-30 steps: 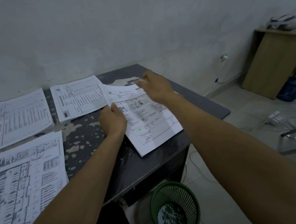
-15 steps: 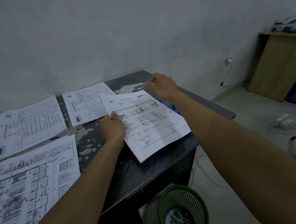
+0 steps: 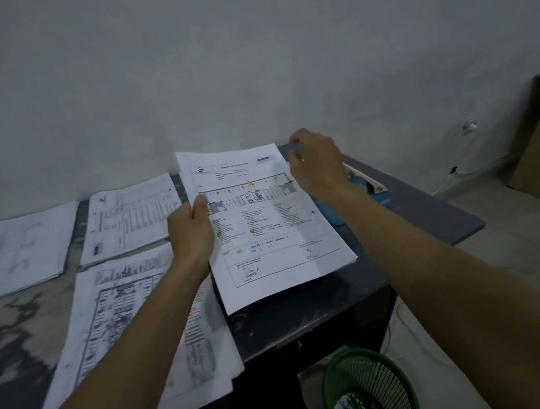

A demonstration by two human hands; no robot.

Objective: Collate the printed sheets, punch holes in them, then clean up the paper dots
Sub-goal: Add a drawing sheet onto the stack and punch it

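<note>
My left hand (image 3: 190,235) grips the printed stack (image 3: 264,224) at its 9 o'clock edge, thumb on top; my right hand (image 3: 319,163) pinches its 1 o'clock corner, fingers curled. The stack is tilted up over the dark desk (image 3: 427,209), with the blue hole punch (image 3: 368,191) just past it at 3 o'clock. Three more sheet piles lie at 9 o'clock; green basket (image 3: 369,389) with paper dots on the floor at 5 o'clock.
</note>
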